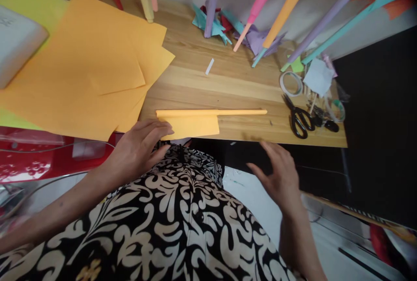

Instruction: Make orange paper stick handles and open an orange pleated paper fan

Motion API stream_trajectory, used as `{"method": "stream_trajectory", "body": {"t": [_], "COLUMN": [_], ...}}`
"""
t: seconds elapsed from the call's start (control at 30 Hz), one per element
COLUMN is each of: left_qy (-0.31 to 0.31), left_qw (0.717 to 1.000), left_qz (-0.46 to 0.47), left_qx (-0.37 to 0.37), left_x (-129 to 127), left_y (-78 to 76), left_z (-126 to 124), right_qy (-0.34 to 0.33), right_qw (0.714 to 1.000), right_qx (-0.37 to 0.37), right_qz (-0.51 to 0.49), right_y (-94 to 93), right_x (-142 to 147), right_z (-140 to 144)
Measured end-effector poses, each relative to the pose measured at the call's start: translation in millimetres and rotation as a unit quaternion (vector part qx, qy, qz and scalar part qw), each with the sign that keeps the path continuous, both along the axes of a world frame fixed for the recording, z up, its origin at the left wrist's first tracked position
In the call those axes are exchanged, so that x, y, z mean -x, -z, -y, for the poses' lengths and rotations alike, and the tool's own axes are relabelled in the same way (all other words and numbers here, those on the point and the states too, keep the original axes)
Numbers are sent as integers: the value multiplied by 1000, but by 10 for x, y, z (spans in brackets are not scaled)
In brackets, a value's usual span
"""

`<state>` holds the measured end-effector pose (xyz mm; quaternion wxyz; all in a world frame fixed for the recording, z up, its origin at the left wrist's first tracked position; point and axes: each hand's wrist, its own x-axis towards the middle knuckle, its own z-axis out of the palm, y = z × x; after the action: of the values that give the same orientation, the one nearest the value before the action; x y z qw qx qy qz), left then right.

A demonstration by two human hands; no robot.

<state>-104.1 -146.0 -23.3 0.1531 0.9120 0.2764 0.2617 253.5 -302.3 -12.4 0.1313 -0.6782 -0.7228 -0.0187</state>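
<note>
Item: partly rolled orange paper (192, 120), at the near table (228, 81) edge, its loose flap overhanging.
Left hand (138, 146): fingers together, flat on the flap's corner.
Right hand (276, 174): spread, empty, off the table, blurred.
Risk: the roll may unwind or slide off, being pinned at one corner only.
Obscured: clutter beside scissors (299, 118) indistinct; hanging rolls' tops cut off.

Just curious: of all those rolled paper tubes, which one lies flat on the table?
The orange rolled paper tube beside the left hand; the others lean upright against the wall.
</note>
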Motion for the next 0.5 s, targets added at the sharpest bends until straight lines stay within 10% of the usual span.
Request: {"method": "stream_trajectory", "body": {"t": [0.23,0.5], "left_qy": [8,-24], "left_qw": [999,998], "left_qz": [-37,2], "left_qx": [-36,-61], "left_x": [1,-60], "left_y": [30,88], "left_z": [23,10], "right_qy": [-189,-194], "right_qw": [981,980], "right_qx": [9,-8], "right_qz": [-33,-42], "right_y": [17,131], "right_x": [558,568], "right_z": [-782,-963]}}
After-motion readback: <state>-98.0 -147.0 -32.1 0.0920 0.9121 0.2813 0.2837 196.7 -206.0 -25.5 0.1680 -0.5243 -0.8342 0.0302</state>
